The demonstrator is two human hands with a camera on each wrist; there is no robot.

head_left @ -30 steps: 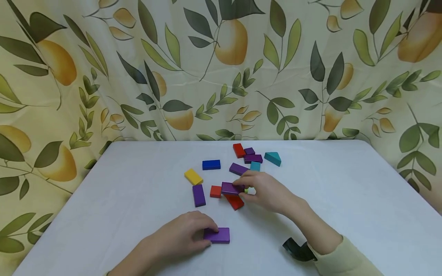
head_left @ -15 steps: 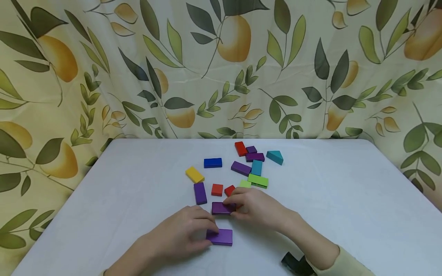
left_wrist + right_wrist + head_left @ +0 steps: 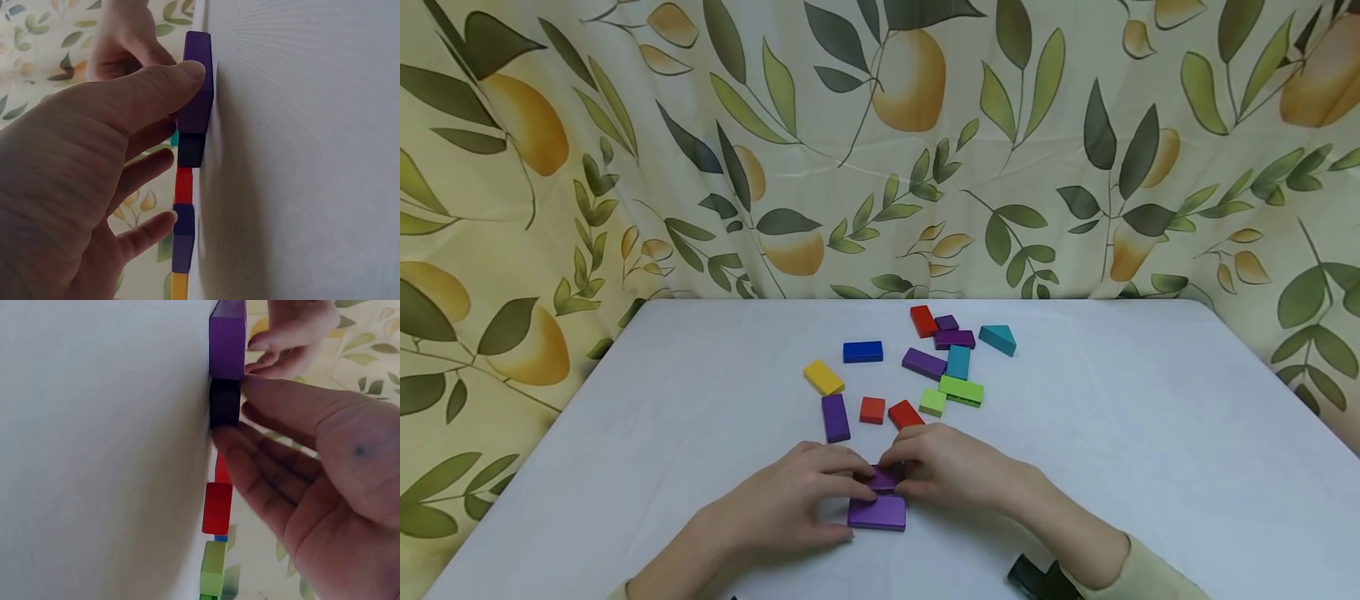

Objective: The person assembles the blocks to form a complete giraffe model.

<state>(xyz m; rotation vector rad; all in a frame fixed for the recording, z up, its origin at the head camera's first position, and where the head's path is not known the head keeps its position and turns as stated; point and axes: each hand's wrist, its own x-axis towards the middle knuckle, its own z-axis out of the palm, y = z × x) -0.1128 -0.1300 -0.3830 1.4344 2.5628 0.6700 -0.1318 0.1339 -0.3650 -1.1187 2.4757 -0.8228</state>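
"Head view first: where does the front purple block [image 3: 877, 514] lie?"

"Flat on the white table [image 3: 1112, 400], its long axis running left to right across the person's front. Directly behind it lies the rear purple block [image 3: 887, 477], partly covered by fingers, its long axis parallel as far as it shows."

"And the hands?"

"Left hand [image 3: 786, 498], at the front purple block's left end, grips it between thumb and fingers, leaving it pointing rightward from the palm. Right hand [image 3: 958, 467], behind and to the right of that same block, pinches the rear purple block, which lies to its left. A red block [image 3: 906, 414] sits farther back."

"Left wrist view?"

"Thumb against the front purple block, ring and little fingers spread past its left end. The rear purple block shows dark just behind, no clear gap between them."

"Right wrist view?"

"Thumb and fingers clamp the rear purple block, tucked against the front purple block's far side. Their right ends look nearly level, the key relation being long side facing long side."
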